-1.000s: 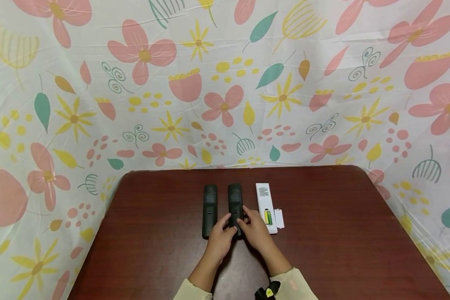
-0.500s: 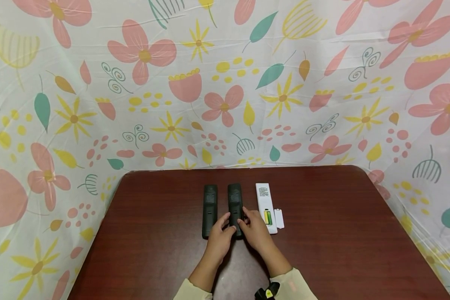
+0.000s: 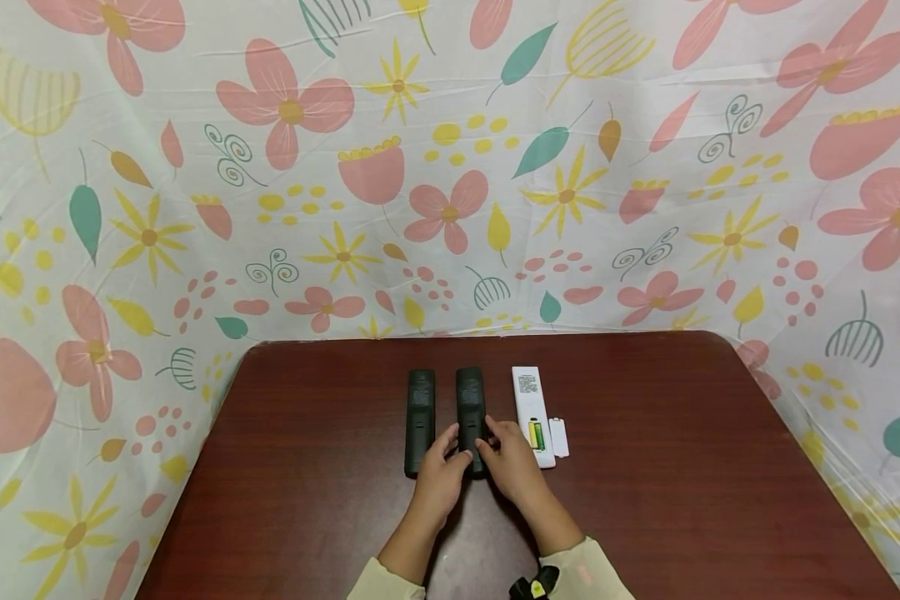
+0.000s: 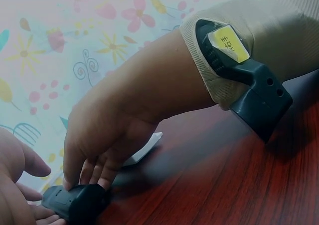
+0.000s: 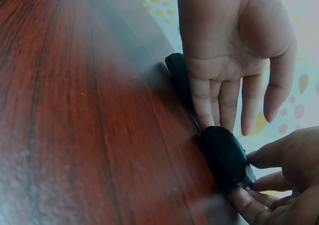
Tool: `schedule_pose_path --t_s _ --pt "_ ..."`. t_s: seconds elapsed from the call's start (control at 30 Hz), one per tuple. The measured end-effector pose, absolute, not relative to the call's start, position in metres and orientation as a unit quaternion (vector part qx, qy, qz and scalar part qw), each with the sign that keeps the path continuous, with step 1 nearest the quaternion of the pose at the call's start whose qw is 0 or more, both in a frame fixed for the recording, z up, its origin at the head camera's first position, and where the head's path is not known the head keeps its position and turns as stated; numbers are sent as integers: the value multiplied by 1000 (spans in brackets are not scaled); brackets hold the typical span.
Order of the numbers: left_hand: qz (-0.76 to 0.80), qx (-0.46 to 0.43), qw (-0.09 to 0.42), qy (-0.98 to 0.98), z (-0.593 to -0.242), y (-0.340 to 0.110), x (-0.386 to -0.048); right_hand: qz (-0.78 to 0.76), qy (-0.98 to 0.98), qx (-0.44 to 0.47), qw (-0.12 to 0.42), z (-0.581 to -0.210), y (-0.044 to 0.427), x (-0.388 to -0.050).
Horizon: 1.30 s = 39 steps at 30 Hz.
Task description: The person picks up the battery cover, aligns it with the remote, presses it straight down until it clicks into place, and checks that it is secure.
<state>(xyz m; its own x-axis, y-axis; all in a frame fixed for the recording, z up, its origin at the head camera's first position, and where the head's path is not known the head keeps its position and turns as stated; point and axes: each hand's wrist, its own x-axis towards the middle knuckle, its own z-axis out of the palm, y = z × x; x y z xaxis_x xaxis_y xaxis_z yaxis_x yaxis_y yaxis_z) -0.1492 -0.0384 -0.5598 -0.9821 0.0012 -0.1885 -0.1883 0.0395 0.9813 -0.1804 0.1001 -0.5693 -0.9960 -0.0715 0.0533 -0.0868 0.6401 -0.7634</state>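
Three remote controls lie face down in a row on the brown table. The middle black remote control (image 3: 470,404) sits between both hands. My right hand (image 3: 512,458) grips its right side, the thumb on its back, as the left wrist view also shows on the black remote (image 4: 75,202). Straight fingers of my left hand (image 3: 441,479) touch its left side; in the right wrist view the left hand (image 5: 224,55) has its thumb raised clear. The middle remote's battery cover looks closed. To the right, a white remote control (image 3: 527,396) has its compartment uncovered, with green batteries (image 3: 536,435) inside.
Another black remote control (image 3: 420,421) lies just left of the middle one. A loose white battery cover (image 3: 558,437) touches or nearly touches the white remote's right side. A flower-patterned cloth (image 3: 450,275) hangs behind the table (image 3: 307,467).
Both hands stay almost still at the middle remote. The right thumb has shifted very slightly to the right; the remotes have not moved.
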Motion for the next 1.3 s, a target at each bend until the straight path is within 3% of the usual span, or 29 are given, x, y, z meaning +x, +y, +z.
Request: schedule_pose_path --t_s 1.3 --pt "665 -73 85 738 -560 -39 -149 422 -906 37 -4 -567 101 -179"
